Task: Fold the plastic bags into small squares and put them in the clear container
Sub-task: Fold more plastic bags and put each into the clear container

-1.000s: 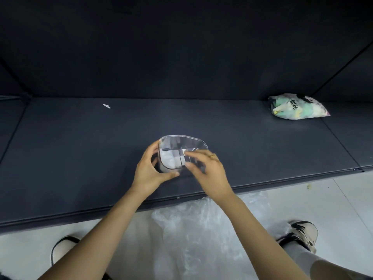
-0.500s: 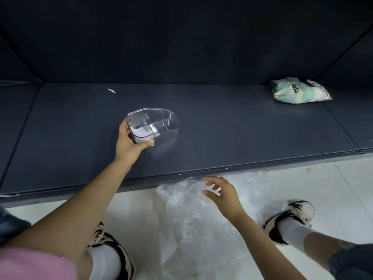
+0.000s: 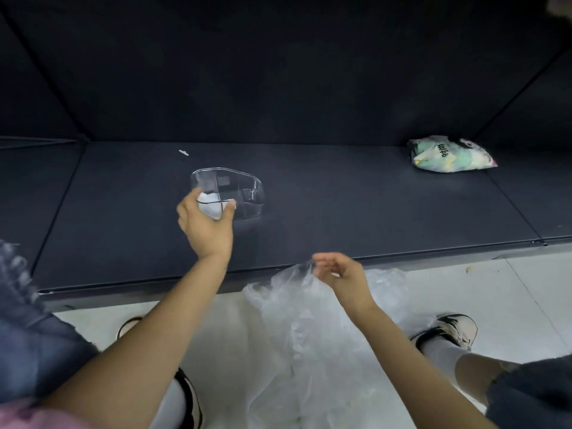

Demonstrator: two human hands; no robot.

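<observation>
Container (image 3: 238,193) in left hand (image 3: 205,226)

Left hand (image 3: 206,226), arm outstretched, fingers and thumb curled in grip, right hand (image 3: 342,274) lower, fingertips pinching

You're in what looks like a shop: a long dark display shelf (image 3: 340,212), pale tiled floor (image 3: 495,289), one packaged item (image 3: 448,154)

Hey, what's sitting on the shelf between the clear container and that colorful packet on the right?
Nothing: in the head view, the dark shelf between the clear container and the colorful packet is bare.
</observation>
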